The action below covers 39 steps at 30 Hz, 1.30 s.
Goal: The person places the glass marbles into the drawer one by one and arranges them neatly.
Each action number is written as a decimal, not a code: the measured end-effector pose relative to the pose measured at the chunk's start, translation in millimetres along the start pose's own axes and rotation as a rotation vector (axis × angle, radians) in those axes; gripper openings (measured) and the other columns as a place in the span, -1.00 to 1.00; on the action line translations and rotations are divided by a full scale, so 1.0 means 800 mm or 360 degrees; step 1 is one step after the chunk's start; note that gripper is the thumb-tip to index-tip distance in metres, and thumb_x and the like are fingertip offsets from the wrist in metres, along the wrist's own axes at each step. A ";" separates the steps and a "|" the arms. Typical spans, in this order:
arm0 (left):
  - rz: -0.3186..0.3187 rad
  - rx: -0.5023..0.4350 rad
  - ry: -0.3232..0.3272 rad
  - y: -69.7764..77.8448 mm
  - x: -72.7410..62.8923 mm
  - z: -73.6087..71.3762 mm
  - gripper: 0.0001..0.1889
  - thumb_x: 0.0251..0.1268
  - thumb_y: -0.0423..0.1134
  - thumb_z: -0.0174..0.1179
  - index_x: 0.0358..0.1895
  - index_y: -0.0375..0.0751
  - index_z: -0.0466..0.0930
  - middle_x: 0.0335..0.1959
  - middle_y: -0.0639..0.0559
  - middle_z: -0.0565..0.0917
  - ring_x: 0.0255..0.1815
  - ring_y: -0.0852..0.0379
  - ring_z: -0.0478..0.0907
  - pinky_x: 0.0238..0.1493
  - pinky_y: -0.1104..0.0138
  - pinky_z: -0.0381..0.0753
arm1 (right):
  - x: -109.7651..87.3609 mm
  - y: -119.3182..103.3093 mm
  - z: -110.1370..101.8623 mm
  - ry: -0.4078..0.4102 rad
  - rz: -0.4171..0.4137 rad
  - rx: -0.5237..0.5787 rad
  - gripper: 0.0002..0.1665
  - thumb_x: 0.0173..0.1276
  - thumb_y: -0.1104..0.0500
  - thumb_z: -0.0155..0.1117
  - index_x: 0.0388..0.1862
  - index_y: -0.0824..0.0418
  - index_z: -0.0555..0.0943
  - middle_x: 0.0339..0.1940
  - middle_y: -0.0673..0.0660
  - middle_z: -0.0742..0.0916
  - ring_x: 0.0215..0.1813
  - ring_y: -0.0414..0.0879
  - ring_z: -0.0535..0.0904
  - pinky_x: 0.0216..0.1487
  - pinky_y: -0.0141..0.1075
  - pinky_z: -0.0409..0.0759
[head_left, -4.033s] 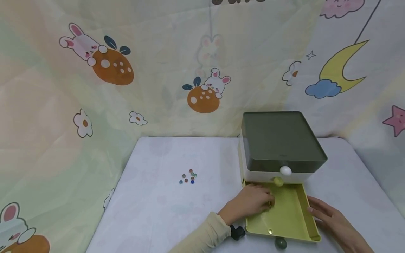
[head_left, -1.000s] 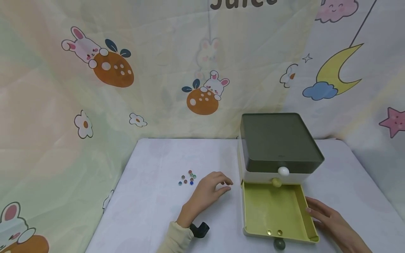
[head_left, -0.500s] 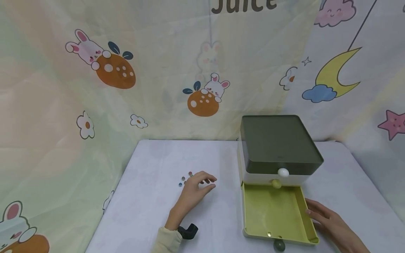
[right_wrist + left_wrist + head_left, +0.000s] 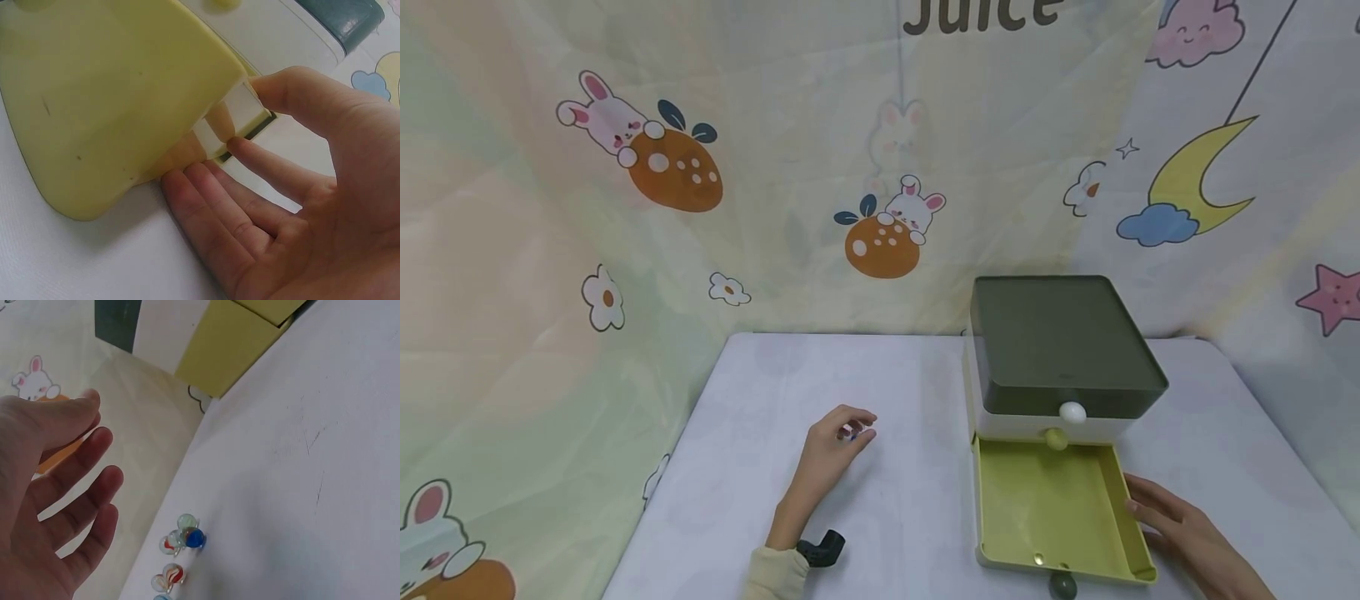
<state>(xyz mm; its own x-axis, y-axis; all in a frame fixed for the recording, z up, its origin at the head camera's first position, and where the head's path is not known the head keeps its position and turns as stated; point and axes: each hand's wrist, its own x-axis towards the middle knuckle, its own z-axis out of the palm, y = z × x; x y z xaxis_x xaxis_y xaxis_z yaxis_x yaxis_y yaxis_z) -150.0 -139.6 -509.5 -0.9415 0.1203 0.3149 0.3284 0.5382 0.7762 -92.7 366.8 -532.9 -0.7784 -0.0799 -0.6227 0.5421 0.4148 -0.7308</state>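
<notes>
My left hand (image 4: 827, 450) hovers over several glass marbles (image 4: 850, 432) on the white table, its fingers loosely bent and apart with nothing between them. In the left wrist view the marbles, among them a blue marble (image 4: 195, 538) and a red-and-white marble (image 4: 172, 573), lie in a small cluster below the fingertips. My right hand (image 4: 1187, 525) rests its fairly straight fingers against the outer right side of a pulled-out yellow-green drawer (image 4: 1120, 500); the right wrist view shows its fingertips (image 4: 178, 181) touching that side. A marble (image 4: 1038, 559) sits at the drawer's front edge.
The drawer belongs to a box unit with a dark green top (image 4: 1060, 342), standing at the table's right. A white knob (image 4: 1072, 412), a yellow-green knob (image 4: 1056, 439) and a dark green knob (image 4: 1063, 585) stick out in front. A printed cloth (image 4: 775, 167) hangs behind.
My left hand has left the drawer and moved left to the marbles. A second marble appeared at the drawer's front meanwhile, now hard to see. My right hand has stayed at the drawer's side.
</notes>
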 end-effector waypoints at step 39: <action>-0.0351 0.0630 0.0137 -0.070 -0.013 -0.008 -0.56 0.23 -0.15 0.51 0.19 -0.04 0.73 0.02 -0.05 0.67 0.04 -0.04 0.48 0.04 0.09 0.48 | 0.001 0.000 0.004 0.0028 0.0013 0.0007 0.22 0.54 -0.42 0.07 0.72 0.36 -0.16 0.71 0.49 -0.04 0.65 0.53 -0.04 0.42 0.20 0.50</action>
<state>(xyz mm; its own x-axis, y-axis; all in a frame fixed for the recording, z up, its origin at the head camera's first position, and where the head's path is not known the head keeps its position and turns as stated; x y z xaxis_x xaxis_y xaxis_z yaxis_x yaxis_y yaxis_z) -157.8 -176.0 -552.9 -0.9703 -0.0937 0.2230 0.0508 0.8224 0.5667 -92.1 364.1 -534.5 -0.7794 -0.0605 -0.6236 0.5498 0.4113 -0.7270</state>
